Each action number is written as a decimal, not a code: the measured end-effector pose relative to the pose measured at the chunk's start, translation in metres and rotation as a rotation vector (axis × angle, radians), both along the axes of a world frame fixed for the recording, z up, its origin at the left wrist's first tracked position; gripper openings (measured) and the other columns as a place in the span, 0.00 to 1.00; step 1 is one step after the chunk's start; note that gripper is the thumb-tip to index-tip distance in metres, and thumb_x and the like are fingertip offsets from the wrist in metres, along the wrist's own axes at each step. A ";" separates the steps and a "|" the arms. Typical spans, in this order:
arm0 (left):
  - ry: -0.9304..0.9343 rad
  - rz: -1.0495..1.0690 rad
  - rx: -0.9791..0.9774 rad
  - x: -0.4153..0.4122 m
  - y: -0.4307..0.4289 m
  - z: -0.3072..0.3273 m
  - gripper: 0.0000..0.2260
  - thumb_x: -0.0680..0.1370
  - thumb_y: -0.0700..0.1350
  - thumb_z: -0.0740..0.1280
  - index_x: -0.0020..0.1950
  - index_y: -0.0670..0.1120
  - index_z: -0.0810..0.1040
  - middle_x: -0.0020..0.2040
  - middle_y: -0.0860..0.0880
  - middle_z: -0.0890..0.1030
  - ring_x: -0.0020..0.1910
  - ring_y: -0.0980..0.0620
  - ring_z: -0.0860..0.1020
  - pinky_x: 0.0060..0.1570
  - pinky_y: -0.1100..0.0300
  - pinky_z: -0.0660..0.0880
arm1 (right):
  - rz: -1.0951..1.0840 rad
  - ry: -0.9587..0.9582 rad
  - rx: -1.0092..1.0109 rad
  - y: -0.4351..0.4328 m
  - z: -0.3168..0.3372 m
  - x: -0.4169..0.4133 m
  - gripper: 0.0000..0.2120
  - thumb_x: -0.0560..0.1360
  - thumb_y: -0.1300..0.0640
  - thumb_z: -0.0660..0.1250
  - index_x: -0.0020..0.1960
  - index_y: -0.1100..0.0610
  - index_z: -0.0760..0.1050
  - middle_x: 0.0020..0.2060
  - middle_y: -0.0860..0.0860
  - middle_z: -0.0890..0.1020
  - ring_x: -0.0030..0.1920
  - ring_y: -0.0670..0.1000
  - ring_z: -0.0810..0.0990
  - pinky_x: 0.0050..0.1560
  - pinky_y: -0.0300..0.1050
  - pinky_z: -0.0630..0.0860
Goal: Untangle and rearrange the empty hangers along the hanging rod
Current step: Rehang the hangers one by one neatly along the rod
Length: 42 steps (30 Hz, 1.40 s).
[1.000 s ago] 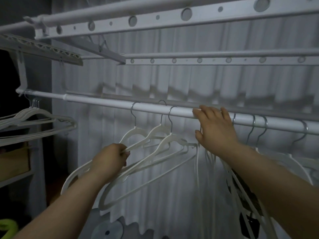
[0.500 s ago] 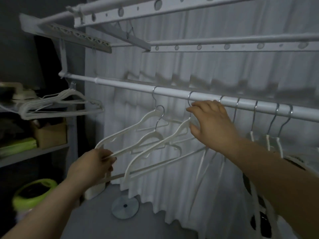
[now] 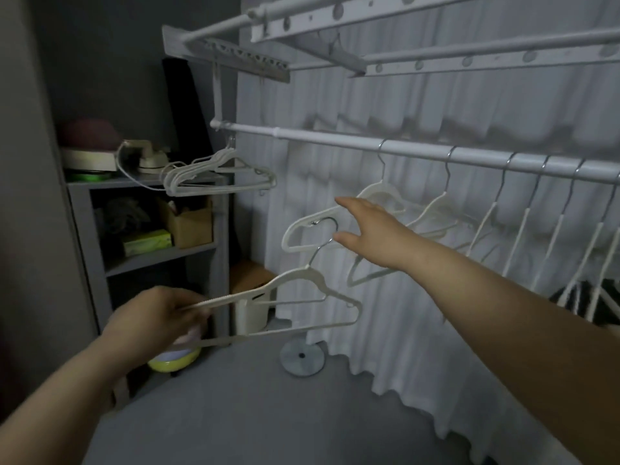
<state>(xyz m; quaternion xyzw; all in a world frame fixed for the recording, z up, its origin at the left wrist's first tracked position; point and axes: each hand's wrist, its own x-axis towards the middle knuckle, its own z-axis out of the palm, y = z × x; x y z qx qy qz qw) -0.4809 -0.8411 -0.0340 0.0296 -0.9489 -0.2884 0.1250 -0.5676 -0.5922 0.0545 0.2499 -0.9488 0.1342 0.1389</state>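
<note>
Seen from the head camera, the left hand (image 3: 157,317) grasps the left arm of a white hanger (image 3: 298,275), held off the rod (image 3: 335,137) and low, near the grey shelf (image 3: 147,260). Its metal hook (image 3: 328,219) appears looped over the left end of a second hanger (image 3: 379,196) hanging on the rod. The right hand (image 3: 365,229) is released, fingers straight and spread, thumb just beside that hook. A row of hangers (image 3: 519,233) hangs further right, and a bunch of hangers (image 3: 218,169) hangs at the rod's far left end.

A home laundry corner: hanging rod (image 3: 335,137), curtain (image 3: 436,105), cluttered shelf (image 3: 147,182).
</note>
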 end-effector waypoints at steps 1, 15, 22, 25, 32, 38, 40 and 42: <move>-0.008 -0.023 -0.001 0.008 -0.011 0.000 0.13 0.76 0.45 0.65 0.32 0.56 0.78 0.37 0.46 0.83 0.38 0.49 0.79 0.40 0.55 0.74 | 0.019 -0.049 -0.066 -0.012 -0.002 0.004 0.27 0.77 0.54 0.61 0.73 0.55 0.57 0.72 0.52 0.63 0.67 0.52 0.67 0.66 0.41 0.62; 0.008 0.029 0.036 0.047 -0.086 -0.015 0.11 0.75 0.43 0.66 0.56 0.41 0.78 0.49 0.41 0.80 0.44 0.45 0.76 0.36 0.60 0.68 | 0.077 -0.643 -0.694 -0.062 -0.006 0.093 0.15 0.78 0.57 0.60 0.33 0.58 0.67 0.27 0.52 0.72 0.17 0.42 0.69 0.18 0.32 0.67; -0.051 -0.173 0.214 0.056 -0.045 -0.009 0.10 0.76 0.49 0.64 0.53 0.46 0.77 0.44 0.50 0.79 0.45 0.52 0.78 0.44 0.59 0.72 | 0.028 -0.760 -0.924 -0.084 0.005 0.109 0.14 0.79 0.60 0.56 0.35 0.60 0.68 0.31 0.54 0.72 0.16 0.43 0.72 0.21 0.33 0.73; -0.081 -0.317 0.273 0.061 -0.025 0.001 0.06 0.76 0.51 0.63 0.42 0.52 0.77 0.39 0.51 0.79 0.40 0.55 0.78 0.43 0.61 0.73 | 0.016 -0.756 -0.983 -0.096 0.002 0.109 0.14 0.79 0.62 0.56 0.35 0.61 0.68 0.32 0.55 0.72 0.17 0.43 0.74 0.23 0.35 0.76; -0.228 -0.418 0.214 0.055 0.005 -0.008 0.22 0.71 0.57 0.67 0.61 0.52 0.68 0.47 0.53 0.79 0.37 0.59 0.76 0.35 0.69 0.71 | -0.024 -0.743 -1.255 -0.111 -0.006 0.090 0.14 0.78 0.64 0.57 0.34 0.62 0.68 0.29 0.55 0.70 0.17 0.45 0.75 0.23 0.38 0.77; -0.113 -0.380 0.102 0.021 0.017 -0.017 0.13 0.78 0.41 0.58 0.61 0.47 0.73 0.42 0.49 0.79 0.22 0.58 0.72 0.20 0.74 0.67 | -0.031 -0.685 -1.332 -0.098 -0.006 0.061 0.15 0.78 0.65 0.56 0.33 0.62 0.68 0.30 0.55 0.69 0.17 0.44 0.74 0.24 0.37 0.77; -0.101 -0.377 0.104 0.007 0.021 -0.014 0.11 0.79 0.40 0.56 0.57 0.45 0.75 0.42 0.48 0.80 0.23 0.57 0.70 0.20 0.72 0.68 | -0.032 -0.662 -1.316 -0.087 -0.004 0.048 0.13 0.78 0.64 0.57 0.34 0.62 0.70 0.31 0.55 0.71 0.18 0.44 0.75 0.25 0.37 0.77; -0.117 -0.372 0.117 -0.008 0.025 -0.011 0.10 0.79 0.40 0.57 0.54 0.47 0.75 0.42 0.47 0.81 0.21 0.57 0.71 0.23 0.70 0.69 | -0.059 -0.629 -1.166 -0.074 -0.002 0.035 0.10 0.78 0.60 0.58 0.40 0.62 0.72 0.34 0.54 0.74 0.24 0.46 0.78 0.27 0.37 0.78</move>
